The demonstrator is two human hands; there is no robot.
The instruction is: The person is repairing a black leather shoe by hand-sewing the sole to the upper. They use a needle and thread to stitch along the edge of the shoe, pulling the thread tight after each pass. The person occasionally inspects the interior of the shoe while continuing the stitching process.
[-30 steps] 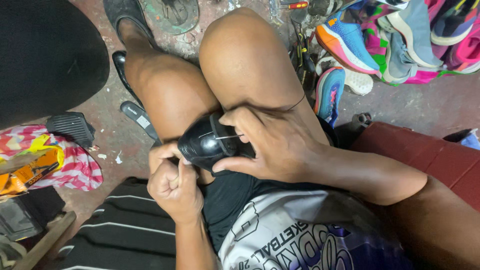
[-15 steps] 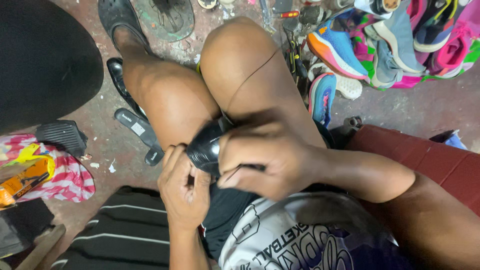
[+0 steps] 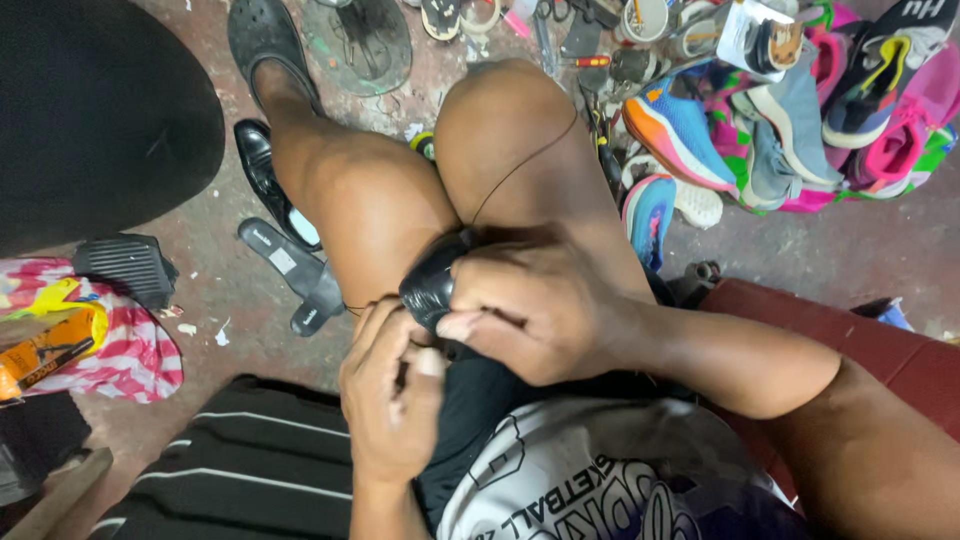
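**Up close: two hands on a black shoe held against bare knees**

Broadly, a stained concrete floor (image 3: pixel 215 290) fills the view, strewn with footwear. At upper left a large round black shape (image 3: pixel 90 110) covers the corner. At upper right lies a heap of bright sports shoes in blue, orange, pink and grey (image 3: pixel 790 110). Two bare knees rise in the middle, and a thin dark thread (image 3: pixel 520 160) runs across the right knee down towards the hands. A red-and-white striped cloth (image 3: pixel 130 350) lies at the left edge beside a ribbed black sole (image 3: pixel 125 265).

Just below the knees sits the glossy black leather shoe (image 3: pixel 430 285), pressed against the legs. The right hand (image 3: pixel 540 310) wraps over it from the right, fingers curled shut around the shoe. The left hand (image 3: pixel 390 400) lies just beneath, touching the shoe's lower edge; its fingers are bunched closed as if pinching something, but what they pinch is too small to tell. A polished black dress shoe (image 3: pixel 262 175) and a flat black sandal (image 3: pixel 290 275) lie on the floor left of the legs.
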